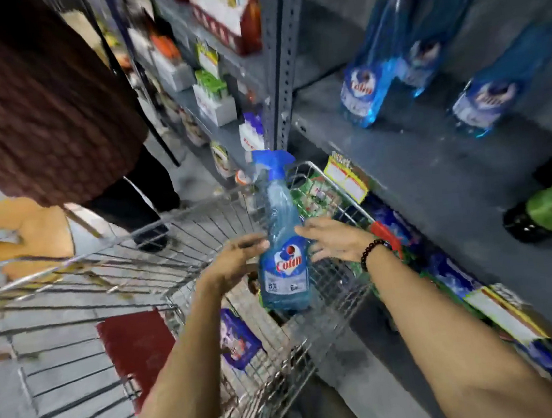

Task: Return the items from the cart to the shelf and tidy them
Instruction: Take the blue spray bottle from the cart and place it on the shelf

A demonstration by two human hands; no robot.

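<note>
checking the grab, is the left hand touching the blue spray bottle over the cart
Touching. The head view shows the left hand's fingertips meeting the spray bottle's side with no gap.

Glossy clear plastic spray bottle (281, 242), shiny metal wire cart (201, 223), matt grey shelf (433, 165)

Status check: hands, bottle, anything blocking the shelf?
Left hand and right hand open, flanking the spray bottle, upright over the cart. Grip unclear. Shelf has bare space beside matching bottles; nothing blocking.
</note>
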